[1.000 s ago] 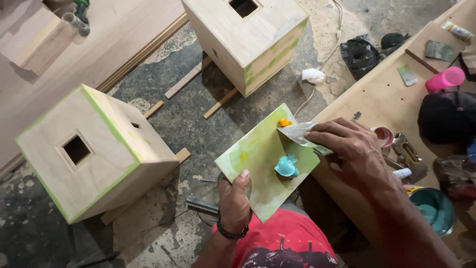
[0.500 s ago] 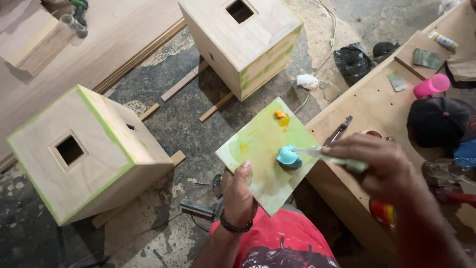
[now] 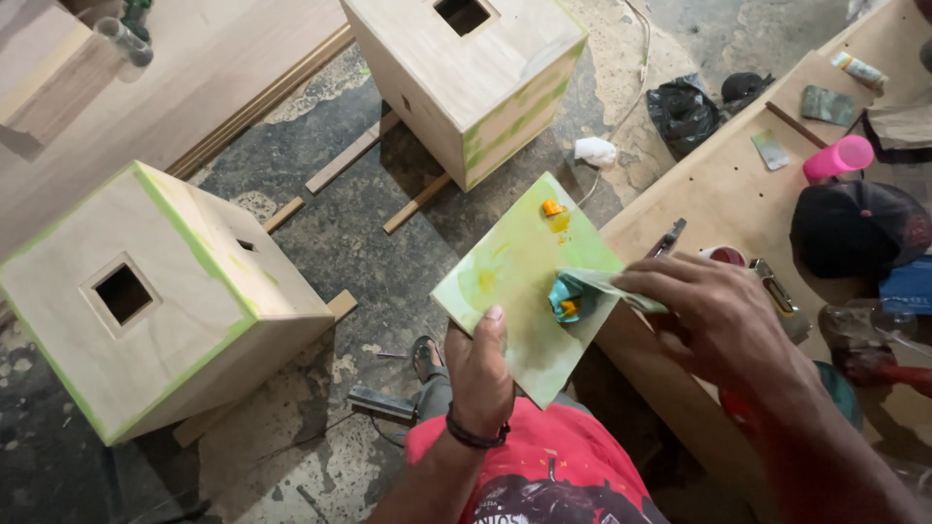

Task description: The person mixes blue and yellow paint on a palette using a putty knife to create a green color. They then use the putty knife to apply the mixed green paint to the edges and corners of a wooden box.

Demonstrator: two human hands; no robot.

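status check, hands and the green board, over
Left hand grips green-stained square board. Right hand presses flat putty knife into teal blob. Nothing blocking.

Mixing putty on the green board

My left hand [image 3: 482,374] gripped the green-stained board [image 3: 515,291] from below; my right hand [image 3: 714,315] pressed a putty knife [image 3: 594,282] into the teal blob [image 3: 566,297].

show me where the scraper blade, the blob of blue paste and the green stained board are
scraper blade [image 3: 594,281], head view, on the flat pale blade just ahead of the right hand's fingertips.
blue paste [image 3: 563,291], head view, on the blob's blue top.
green-stained board [image 3: 505,277], head view, on its bare upper face.
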